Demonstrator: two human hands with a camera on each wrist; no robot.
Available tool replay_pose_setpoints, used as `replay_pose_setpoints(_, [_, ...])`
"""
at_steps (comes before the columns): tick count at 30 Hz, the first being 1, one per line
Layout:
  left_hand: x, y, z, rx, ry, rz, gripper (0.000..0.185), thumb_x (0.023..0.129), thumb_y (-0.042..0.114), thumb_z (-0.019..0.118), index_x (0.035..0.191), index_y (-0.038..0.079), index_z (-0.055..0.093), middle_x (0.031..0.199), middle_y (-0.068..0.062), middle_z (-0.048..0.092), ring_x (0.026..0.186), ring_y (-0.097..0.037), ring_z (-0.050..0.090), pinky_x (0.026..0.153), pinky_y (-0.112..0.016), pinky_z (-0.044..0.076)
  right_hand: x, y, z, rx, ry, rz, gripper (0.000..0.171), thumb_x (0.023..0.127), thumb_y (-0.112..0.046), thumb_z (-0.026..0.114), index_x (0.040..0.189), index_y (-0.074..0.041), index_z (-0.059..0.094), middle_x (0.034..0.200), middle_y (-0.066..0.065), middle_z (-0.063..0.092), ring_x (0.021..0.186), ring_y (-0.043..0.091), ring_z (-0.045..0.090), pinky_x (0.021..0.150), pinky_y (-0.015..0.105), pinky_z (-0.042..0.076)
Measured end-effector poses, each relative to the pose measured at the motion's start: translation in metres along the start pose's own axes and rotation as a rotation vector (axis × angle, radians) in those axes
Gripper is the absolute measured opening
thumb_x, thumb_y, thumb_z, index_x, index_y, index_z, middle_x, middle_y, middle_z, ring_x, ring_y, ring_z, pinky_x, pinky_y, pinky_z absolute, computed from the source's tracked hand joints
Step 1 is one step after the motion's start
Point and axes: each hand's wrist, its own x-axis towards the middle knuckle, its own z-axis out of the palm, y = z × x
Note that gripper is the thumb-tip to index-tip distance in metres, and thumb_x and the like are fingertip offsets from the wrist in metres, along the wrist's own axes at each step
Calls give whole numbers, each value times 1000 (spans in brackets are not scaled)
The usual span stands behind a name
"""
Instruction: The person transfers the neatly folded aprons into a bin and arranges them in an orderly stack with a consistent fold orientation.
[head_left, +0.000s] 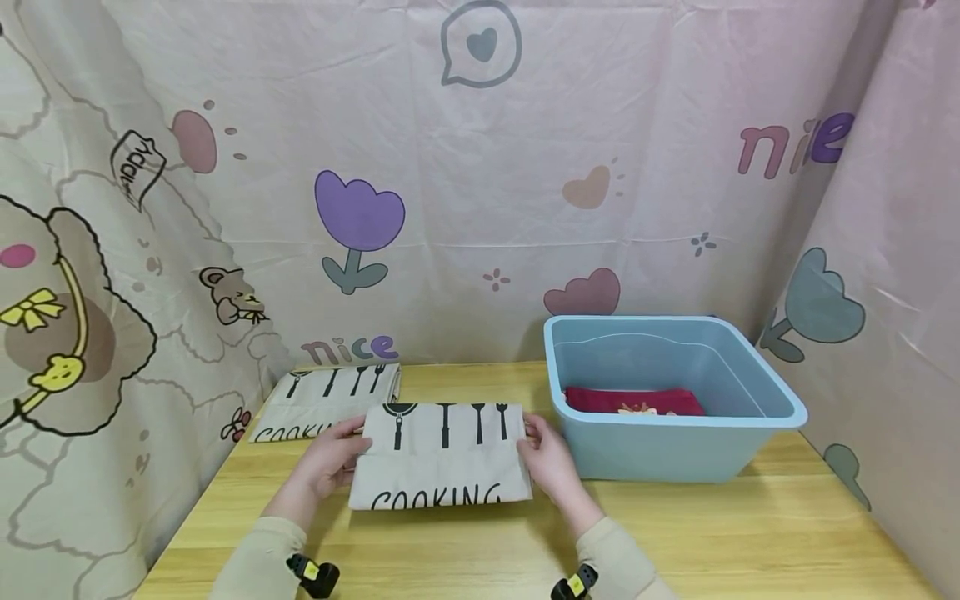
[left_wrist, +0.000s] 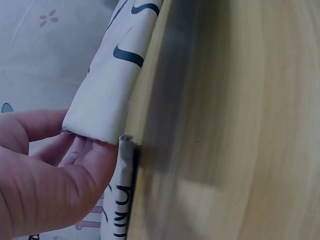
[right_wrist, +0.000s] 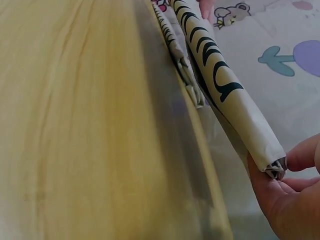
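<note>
A folded white cloth (head_left: 442, 468), printed with black kitchen utensils and the word COOKING, is held above the wooden table. My left hand (head_left: 332, 460) grips its left edge; in the left wrist view the thumb lies at the near side of the fold (left_wrist: 102, 95) and the fingers on the other. At the opposite end my right hand (head_left: 553, 463) pinches the right edge, and the right wrist view shows the layered end of the cloth (right_wrist: 255, 137) between thumb and fingers. Behind and left lies a second folded cloth (head_left: 318, 404) with the same print, flat on the table.
A light blue plastic tub (head_left: 675, 454) stands at the right of the table (head_left: 450, 558). Inside it lies a dark red folded cloth (head_left: 633, 401) with a small print. A patterned curtain (head_left: 480, 208) hangs behind the table and along both sides.
</note>
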Motion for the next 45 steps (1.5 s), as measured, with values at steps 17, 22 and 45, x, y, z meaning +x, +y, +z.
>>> replay_pose_setpoints(17, [-12, 26, -23, -54, -40, 58, 69, 96, -1, 55, 155, 1, 20, 91, 9, 70, 75, -8, 67, 66, -30, 57, 2, -30, 0, 62, -35, -66, 48, 94, -2, 61, 140, 6, 49, 124, 25, 59, 101, 35, 64, 87, 45, 55])
replay_pose_setpoints(22, [-15, 35, -27, -42, -43, 73, 69, 98, 1, 54, 156, 2, 17, 95, 11, 69, 80, -8, 68, 68, -30, 58, 3, -38, -3, 89, -43, -99, 49, 94, -1, 61, 140, 6, 48, 124, 25, 58, 102, 36, 64, 87, 44, 55])
replay_pose_setpoints(45, [-29, 62, -38, -116, -114, 198, 39, 99, 2, 55, 122, 33, 61, 99, 6, 70, 81, -11, 68, 66, -31, 58, -1, -78, -16, 243, -44, -133, 51, 93, -2, 64, 142, 2, 49, 127, 23, 57, 101, 34, 65, 85, 40, 56])
